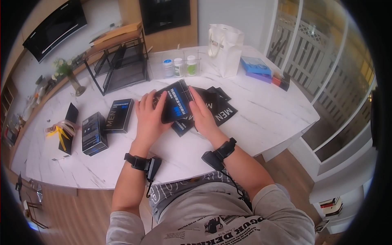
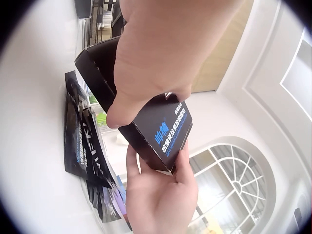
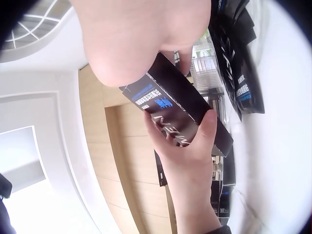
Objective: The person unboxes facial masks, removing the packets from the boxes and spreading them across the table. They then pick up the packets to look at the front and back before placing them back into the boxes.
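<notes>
A black carton (image 1: 176,104) with blue and white lettering is held up above the table between both hands. My left hand (image 1: 148,116) grips one end, thumb on a narrow side and fingers across the printed face. At the opposite end my right hand (image 1: 206,120) holds the carton between thumb and fingers. In the left wrist view, a dark flap (image 2: 90,68) sticks out at the carton's end by the left hand. Beneath and to the right, several black sachets (image 1: 223,113) marked MEN lie overlapping on the white table (image 1: 265,122).
Left of the hands are a black MEN box (image 1: 119,116), another black box (image 1: 94,132) and a card with yellow ribbon (image 1: 63,136). Behind stand a black rack (image 1: 122,67), bottles (image 1: 178,67) in a clear bin, a white bag (image 1: 226,51) and a blue box (image 1: 255,65).
</notes>
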Motion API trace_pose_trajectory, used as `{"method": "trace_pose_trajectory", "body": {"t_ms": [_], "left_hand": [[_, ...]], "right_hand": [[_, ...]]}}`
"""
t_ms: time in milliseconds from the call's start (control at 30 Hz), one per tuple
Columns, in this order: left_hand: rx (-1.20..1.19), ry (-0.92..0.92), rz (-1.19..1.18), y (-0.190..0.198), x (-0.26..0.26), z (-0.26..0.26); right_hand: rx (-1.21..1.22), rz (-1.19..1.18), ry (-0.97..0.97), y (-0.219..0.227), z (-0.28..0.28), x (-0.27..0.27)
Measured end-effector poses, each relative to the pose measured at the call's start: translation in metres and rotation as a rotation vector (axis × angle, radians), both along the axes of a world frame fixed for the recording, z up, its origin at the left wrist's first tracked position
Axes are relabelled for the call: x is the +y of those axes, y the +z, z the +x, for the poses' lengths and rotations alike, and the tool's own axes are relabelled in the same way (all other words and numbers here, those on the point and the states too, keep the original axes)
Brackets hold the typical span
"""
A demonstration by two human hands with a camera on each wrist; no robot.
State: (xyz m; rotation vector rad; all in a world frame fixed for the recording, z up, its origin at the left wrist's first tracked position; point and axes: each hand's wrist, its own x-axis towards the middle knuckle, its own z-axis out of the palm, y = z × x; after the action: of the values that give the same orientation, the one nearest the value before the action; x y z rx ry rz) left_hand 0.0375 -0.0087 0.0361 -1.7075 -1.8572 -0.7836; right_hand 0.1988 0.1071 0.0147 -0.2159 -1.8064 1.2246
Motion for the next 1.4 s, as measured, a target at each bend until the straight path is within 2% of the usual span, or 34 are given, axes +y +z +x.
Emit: {"method": "trace_pose_trajectory", "body": {"t_ms": [100,300,367,400,433,467,500,533,600,700,733,800,833,900,933,1000,1100,1200,1267,1333,1400], "left_hand": [[-0.004,0.008,0.0,-0.001,0.0,0.001],[-0.018,-0.02,0.009,-0.003,0.002,0.0],[-0.001,-0.023,0.012,-0.003,0.002,-0.005],[-0.011,-0.033,0.032,0.0,0.0,-0.004],[-0.015,-0.025,0.034,0.006,-0.004,-0.002],[-0.046,-0.043,0.047,0.013,-0.01,-0.003],[-0.021,-0.024,0.077,0.018,-0.014,-0.006],[-0.026,0.035,0.073,0.025,-0.019,-0.007],[-0.023,0.1,0.089,0.044,-0.034,-0.019],[0.012,0.276,0.047,0.057,-0.068,-0.062],[-0.048,0.336,0.025,0.067,-0.083,-0.076],[-0.195,0.51,0.017,0.072,-0.114,-0.12],[-0.187,0.627,-0.04,0.063,-0.131,-0.153],[-0.261,0.796,-0.184,0.059,-0.156,-0.182],[-0.3,0.856,-0.251,0.058,-0.163,-0.185],[-0.367,0.855,-0.359,0.046,-0.168,-0.198],[-0.13,0.927,-0.394,0.043,-0.163,-0.176],[0.063,0.638,-0.145,0.057,-0.133,-0.151],[-0.084,0.471,-0.132,0.069,-0.097,-0.113],[-0.271,0.375,-0.213,0.052,-0.057,-0.111],[-0.329,0.354,-0.393,0.009,-0.02,-0.142]], "right_hand": [[0.007,-0.008,0.027,-0.001,-0.001,0.001],[-0.093,0.272,-0.077,-0.008,-0.007,0.0],[-0.134,0.28,-0.114,-0.009,-0.004,0.003],[0.0,0.211,-0.042,-0.007,-0.004,0.0],[-0.05,0.164,-0.079,-0.005,-0.002,0.0],[-0.008,0.228,-0.117,-0.009,-0.003,0.006],[0.086,0.07,-0.03,-0.011,-0.005,0.007],[0.172,-0.085,0.047,-0.011,-0.006,0.007],[0.084,-0.08,0.02,-0.011,-0.002,0.015],[0.013,-0.111,-0.025,-0.013,-0.005,0.017],[-0.035,-0.107,-0.033,-0.016,-0.003,0.02],[-0.005,-0.132,-0.061,-0.009,-0.004,0.01],[0.008,-0.124,-0.058,-0.013,-0.005,0.011],[0.063,-0.113,-0.064,-0.015,-0.007,0.011],[0.042,-0.109,-0.056,-0.017,-0.007,0.012],[-0.005,-0.099,-0.036,-0.018,-0.007,0.014],[-0.008,-0.085,-0.061,-0.016,-0.006,0.011],[0.01,-0.087,-0.077,-0.018,-0.007,0.014],[-0.002,-0.073,-0.089,-0.021,-0.008,0.014],[-0.025,-0.077,-0.093,-0.019,-0.008,0.015],[-0.056,-0.105,-0.096,-0.017,-0.007,0.013]]}}
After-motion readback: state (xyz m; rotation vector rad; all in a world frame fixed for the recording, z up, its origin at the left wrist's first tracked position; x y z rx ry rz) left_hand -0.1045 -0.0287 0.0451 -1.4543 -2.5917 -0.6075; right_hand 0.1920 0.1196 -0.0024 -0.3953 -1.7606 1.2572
